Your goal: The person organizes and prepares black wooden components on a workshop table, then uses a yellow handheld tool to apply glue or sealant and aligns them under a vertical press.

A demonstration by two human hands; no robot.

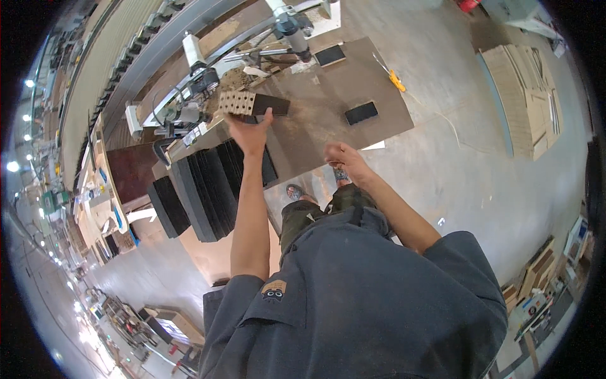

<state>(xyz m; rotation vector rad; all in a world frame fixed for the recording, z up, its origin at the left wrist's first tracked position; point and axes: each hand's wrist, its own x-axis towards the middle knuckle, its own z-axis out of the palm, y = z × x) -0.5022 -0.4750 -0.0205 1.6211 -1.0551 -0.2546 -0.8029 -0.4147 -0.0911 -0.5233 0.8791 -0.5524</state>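
My left hand [250, 134] reaches forward over the brown work surface [309, 136], thumb and fingers closed around a small stack of drilled wooden pieces [237, 103]. The stack's pale face carries rows of round holes, and a dark flat side [273, 105] extends to its right. Part of it is hidden behind the fingers. My right hand [347, 159] hovers by the near edge of the surface with its fingers curled in. Whether anything is inside them cannot be seen. Two black rectangular pieces [361, 114] [330, 55] lie apart on the surface.
Large stacks of black boards [205, 189] stand left of my left forearm. Machine heads with hoses [290, 31] rise at the far side, near sawdust [233, 79]. A yellow-handled tool [396, 80] lies at the right edge. Stacked brown panels [524, 101] stand on the floor at right.
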